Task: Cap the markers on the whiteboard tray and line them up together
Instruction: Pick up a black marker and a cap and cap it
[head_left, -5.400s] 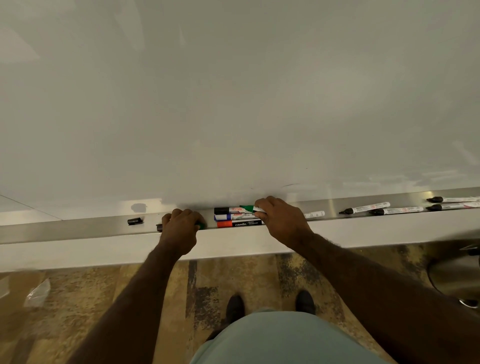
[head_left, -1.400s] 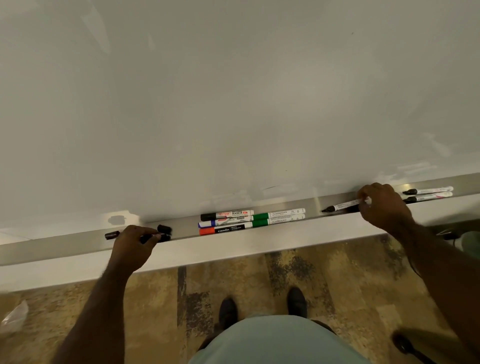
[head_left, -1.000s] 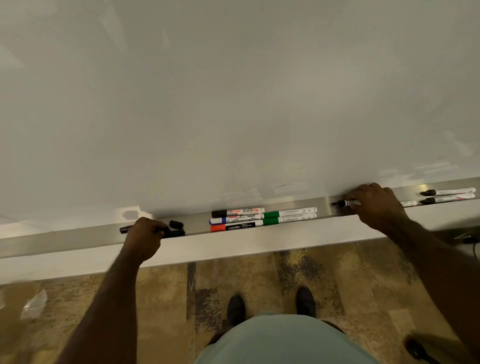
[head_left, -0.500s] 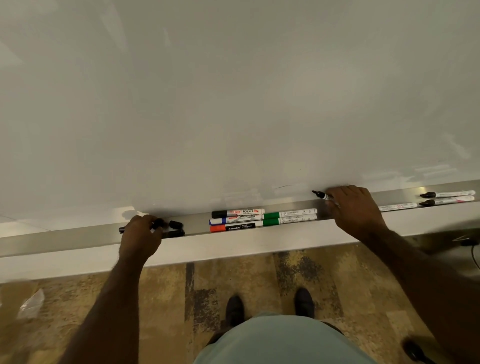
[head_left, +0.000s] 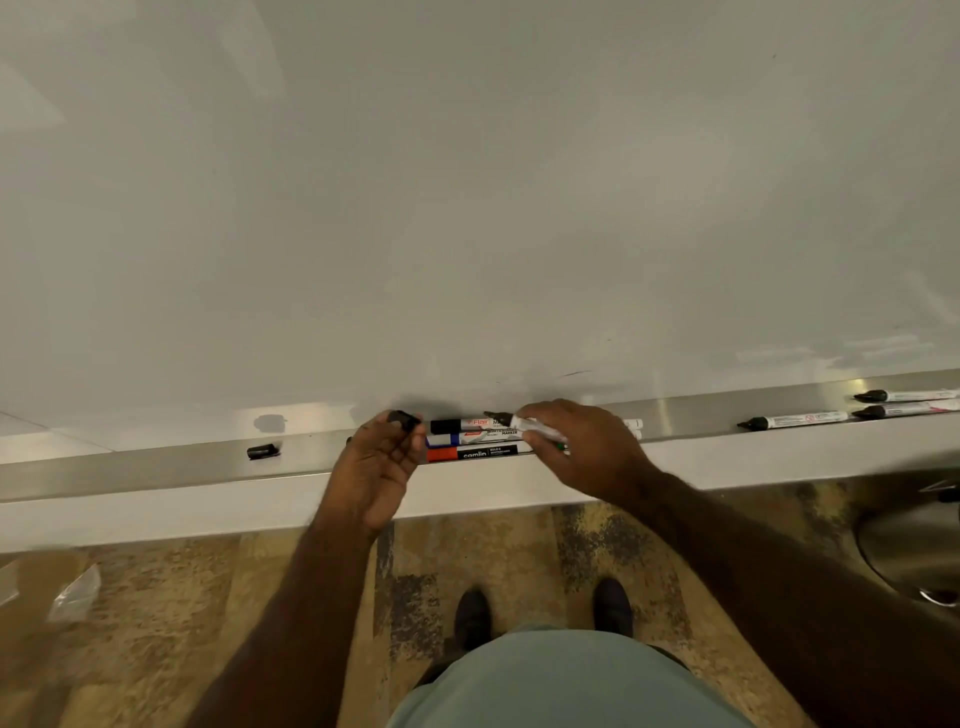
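My right hand (head_left: 587, 447) grips an uncapped white marker (head_left: 511, 420), its black tip pointing left. My left hand (head_left: 382, 462) pinches a black cap (head_left: 404, 418) a short gap to the left of that tip. Both hover over the metal whiteboard tray (head_left: 156, 462). Beneath them lie three capped markers side by side: black (head_left: 457, 426), blue (head_left: 447, 440) and red (head_left: 467, 453). The green markers are mostly hidden under my right hand. A loose black cap (head_left: 264, 451) rests on the tray at the left. Three uncapped markers (head_left: 800, 420) lie at the far right.
The whiteboard (head_left: 467, 208) fills the upper view. Below the tray is patterned carpet (head_left: 156, 623), with my shoes (head_left: 472, 618), a clear wrapper (head_left: 72, 597) at the left, and a metal bin (head_left: 914, 545) at the right.
My right hand carried an uncapped marker left from the tray's right side to above the grouped markers. My left hand lifted a black cap off the tray and moved right to meet it.
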